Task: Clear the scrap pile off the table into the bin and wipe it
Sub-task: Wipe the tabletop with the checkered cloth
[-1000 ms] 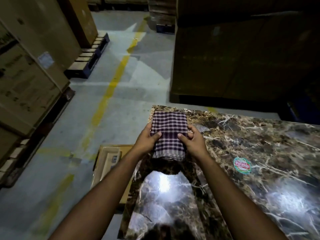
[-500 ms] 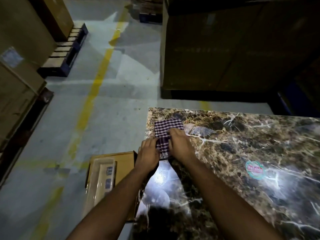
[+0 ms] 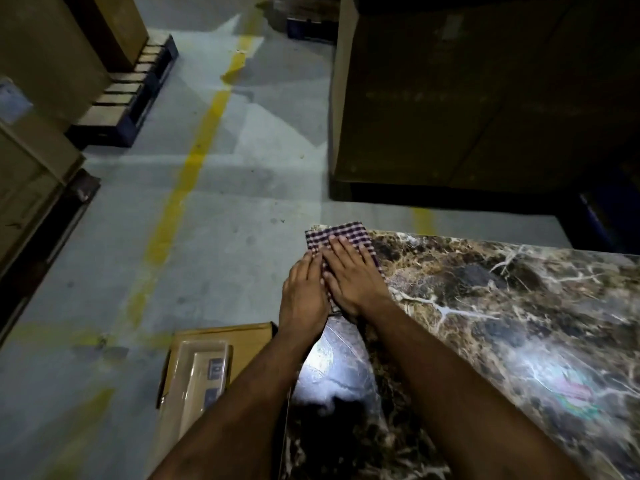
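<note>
A folded purple-and-white checked cloth [image 3: 341, 235] lies on the far left corner of the brown marble table [image 3: 485, 306]. My right hand [image 3: 349, 275] rests flat on top of it, fingers spread. Beside it, my left hand [image 3: 303, 292] lies flat along the cloth's left edge at the table's rim. On the floor left of the table sits an open cardboard box [image 3: 242, 341] with a clear plastic tray [image 3: 201, 372] inside. No scrap pile shows on the table.
Large cardboard cartons [image 3: 467, 91] stand behind the table and more on pallets [image 3: 128, 95] at the left. A yellow line [image 3: 194, 161] runs along the grey floor. A round sticker [image 3: 571, 389] sits on the tabletop at the right.
The cloth was held unfolded between both hands, then folded narrower. Now both hands lie flat on it at the table's corner.
</note>
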The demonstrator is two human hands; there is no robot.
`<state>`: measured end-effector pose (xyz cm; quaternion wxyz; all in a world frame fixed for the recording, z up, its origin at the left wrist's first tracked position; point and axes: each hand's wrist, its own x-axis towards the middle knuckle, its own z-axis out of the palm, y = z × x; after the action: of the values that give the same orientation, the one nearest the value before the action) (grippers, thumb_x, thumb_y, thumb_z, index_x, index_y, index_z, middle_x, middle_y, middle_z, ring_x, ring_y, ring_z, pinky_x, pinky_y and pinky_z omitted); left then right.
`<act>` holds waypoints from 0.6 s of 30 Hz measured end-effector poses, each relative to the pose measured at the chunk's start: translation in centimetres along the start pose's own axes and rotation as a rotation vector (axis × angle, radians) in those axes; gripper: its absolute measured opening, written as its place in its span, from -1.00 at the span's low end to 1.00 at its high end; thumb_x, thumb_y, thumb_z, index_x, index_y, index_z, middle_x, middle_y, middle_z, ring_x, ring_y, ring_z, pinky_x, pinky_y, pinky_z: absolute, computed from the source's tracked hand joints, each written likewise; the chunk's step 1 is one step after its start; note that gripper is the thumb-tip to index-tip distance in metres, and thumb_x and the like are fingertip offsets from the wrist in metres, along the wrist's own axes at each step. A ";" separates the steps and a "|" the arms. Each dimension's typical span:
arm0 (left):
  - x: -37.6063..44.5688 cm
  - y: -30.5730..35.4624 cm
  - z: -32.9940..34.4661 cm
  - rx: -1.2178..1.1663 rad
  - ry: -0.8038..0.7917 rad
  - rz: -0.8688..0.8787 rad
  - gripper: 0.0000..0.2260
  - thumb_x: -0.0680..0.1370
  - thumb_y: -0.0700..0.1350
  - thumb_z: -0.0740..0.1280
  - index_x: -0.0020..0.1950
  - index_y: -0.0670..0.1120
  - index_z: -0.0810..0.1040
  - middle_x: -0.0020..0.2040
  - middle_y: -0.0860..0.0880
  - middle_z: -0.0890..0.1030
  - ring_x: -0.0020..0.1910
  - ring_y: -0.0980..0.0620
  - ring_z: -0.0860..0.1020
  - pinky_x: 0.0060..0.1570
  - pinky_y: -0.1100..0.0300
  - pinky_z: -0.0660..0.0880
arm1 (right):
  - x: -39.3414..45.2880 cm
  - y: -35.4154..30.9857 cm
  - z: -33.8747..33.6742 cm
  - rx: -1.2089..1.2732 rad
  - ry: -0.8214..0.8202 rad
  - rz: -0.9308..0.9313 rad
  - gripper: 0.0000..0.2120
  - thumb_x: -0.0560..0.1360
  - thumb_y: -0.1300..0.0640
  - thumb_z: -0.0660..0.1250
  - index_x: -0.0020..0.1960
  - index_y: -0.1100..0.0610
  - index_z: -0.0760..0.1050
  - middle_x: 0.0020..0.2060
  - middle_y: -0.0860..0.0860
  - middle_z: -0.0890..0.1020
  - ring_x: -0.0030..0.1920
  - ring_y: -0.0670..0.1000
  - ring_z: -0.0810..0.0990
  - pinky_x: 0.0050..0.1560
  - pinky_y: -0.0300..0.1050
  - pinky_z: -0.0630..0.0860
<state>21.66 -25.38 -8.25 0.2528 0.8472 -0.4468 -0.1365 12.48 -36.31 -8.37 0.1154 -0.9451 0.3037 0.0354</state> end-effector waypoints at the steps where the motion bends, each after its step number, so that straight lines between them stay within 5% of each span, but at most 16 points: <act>1: 0.2 -0.4 0.0 0.007 -0.011 0.019 -0.50 0.66 -0.17 0.13 0.62 -0.04 0.19 0.61 -0.04 0.23 0.56 -0.02 0.19 0.53 0.05 0.16 | 0.8 0.5 0.0 0.003 0.015 0.040 -0.35 0.61 -0.19 -0.27 0.67 -0.03 -0.07 0.66 0.00 -0.04 0.65 0.01 -0.15 0.62 0.12 -0.18; 6: -0.8 -1.7 -0.7 -0.115 -0.050 0.054 -0.49 0.68 -0.16 0.14 0.63 -0.01 0.12 0.57 -0.05 0.28 0.52 -0.01 0.24 0.51 0.04 0.25 | -1.2 0.8 0.2 0.067 0.126 0.378 -0.41 0.64 -0.14 -0.12 0.65 -0.03 0.04 0.65 0.04 0.08 0.65 0.06 -0.04 0.62 0.17 -0.09; 12: -1.4 -1.4 -0.6 -0.399 -0.017 -0.072 -0.48 0.71 0.06 0.09 0.65 0.04 0.05 0.58 -0.03 0.26 0.50 0.10 0.27 0.35 0.31 0.17 | 1.3 -1.9 -0.1 0.027 0.051 0.057 -0.38 0.61 -0.17 -0.21 0.66 -0.09 -0.01 0.66 0.01 0.02 0.65 0.05 -0.10 0.61 0.11 -0.18; 18: -1.4 -2.2 -0.1 -0.494 0.041 -0.025 -0.53 0.72 0.10 0.05 0.62 0.00 0.18 0.58 0.01 0.30 0.52 0.11 0.28 0.49 0.16 0.26 | 1.0 -0.1 0.3 0.073 0.096 0.363 -0.42 0.65 -0.16 -0.10 0.66 -0.12 -0.03 0.66 0.01 0.01 0.65 0.05 -0.09 0.62 0.13 -0.14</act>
<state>22.49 -23.16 -9.37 0.4598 0.7677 -0.3842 -0.2274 13.32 -36.74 -8.78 0.1267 -0.8707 0.4752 -0.0007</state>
